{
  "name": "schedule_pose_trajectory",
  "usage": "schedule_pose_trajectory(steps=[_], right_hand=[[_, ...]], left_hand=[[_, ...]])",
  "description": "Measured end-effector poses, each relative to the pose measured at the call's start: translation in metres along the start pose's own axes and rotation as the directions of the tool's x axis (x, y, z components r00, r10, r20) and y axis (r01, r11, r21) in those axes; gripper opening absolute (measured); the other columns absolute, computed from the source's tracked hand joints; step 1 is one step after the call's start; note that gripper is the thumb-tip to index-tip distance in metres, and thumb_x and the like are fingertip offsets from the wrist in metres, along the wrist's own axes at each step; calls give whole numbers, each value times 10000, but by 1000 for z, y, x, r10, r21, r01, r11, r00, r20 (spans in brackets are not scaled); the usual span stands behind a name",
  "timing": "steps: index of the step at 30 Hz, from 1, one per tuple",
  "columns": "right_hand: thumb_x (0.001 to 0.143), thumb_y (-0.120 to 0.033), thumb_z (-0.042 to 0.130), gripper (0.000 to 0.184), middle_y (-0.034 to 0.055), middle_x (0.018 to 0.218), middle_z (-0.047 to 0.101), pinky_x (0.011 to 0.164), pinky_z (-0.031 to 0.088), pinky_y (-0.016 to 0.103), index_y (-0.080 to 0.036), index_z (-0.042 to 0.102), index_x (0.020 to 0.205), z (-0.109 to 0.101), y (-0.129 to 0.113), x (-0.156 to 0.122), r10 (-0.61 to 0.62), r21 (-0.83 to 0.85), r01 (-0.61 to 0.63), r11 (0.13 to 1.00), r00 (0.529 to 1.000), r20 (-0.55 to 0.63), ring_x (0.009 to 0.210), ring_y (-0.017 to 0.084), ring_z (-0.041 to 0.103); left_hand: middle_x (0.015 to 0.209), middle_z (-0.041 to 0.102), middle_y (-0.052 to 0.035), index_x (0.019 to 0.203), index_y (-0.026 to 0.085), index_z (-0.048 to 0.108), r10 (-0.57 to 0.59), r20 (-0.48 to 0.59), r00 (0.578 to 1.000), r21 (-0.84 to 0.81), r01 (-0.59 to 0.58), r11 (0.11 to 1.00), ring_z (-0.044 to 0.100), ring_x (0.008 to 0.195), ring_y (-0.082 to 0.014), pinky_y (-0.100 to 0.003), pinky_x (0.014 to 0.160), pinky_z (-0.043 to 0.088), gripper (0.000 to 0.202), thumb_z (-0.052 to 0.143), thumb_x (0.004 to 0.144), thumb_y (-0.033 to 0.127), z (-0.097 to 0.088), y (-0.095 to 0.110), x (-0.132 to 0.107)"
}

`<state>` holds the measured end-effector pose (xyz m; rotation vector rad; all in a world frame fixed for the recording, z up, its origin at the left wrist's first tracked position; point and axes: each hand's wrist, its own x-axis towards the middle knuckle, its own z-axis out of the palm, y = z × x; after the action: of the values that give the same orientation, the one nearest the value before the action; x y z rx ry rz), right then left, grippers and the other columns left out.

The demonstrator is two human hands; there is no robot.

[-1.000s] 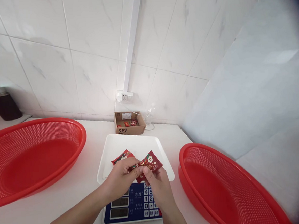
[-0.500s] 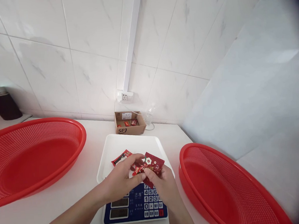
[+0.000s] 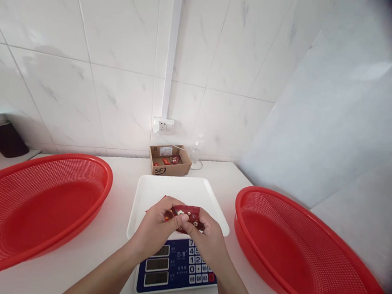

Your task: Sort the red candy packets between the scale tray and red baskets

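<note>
Compared with half a second ago, the dark red flowered packet (image 3: pixel 190 212) has turned and shifted left, over the white tray (image 3: pixel 181 186) of the scale (image 3: pixel 179 271). Left hand (image 3: pixel 164 221)'s pinching its left part, thumb across the front, and the right hand (image 3: pixel 207 236)'s clamped on its right end, thumbs pretty much meeting.

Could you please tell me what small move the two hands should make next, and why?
Perhaps the left hand should slide its thumb aside, because both it and the right hand pinch the flowered red packet above the white tray, with their thumbs covering part of its print.
</note>
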<state>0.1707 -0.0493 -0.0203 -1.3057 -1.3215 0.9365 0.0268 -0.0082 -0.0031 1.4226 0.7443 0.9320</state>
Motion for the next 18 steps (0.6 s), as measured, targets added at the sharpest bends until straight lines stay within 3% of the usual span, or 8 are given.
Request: schedule_pose_trajectory(steps=[6,12,18], right_hand=[[810,-417,592,251,17,749,663,620,489,265,-188,656,891,-2,2,0,-11,-8,11,1000,1000,5,670,164,591],[809,-425,599,285,44,845,678,675,507,302,-189,631,965,-2,4,0,17,31,-18,999,998,55,748,197,635],[802,-383,616,249,44,843,680,682,507,301,-185,633,952,-1,3,1,1,61,-5,998,998,65,752,195,638]], left_hand=[[736,601,-10,778,167,587,1,-15,1000,-122,-3,993,555,678,-152,-298,657,459,244,664,755,397,-3,-6,3],[758,583,-4,719,175,599,61,-88,994,-77,-67,995,544,754,-158,-287,690,425,199,646,771,361,-1,-8,5],[638,546,42,663,179,549,53,-96,994,-156,-68,985,494,619,-111,-251,616,395,211,654,777,321,-2,-10,3]])
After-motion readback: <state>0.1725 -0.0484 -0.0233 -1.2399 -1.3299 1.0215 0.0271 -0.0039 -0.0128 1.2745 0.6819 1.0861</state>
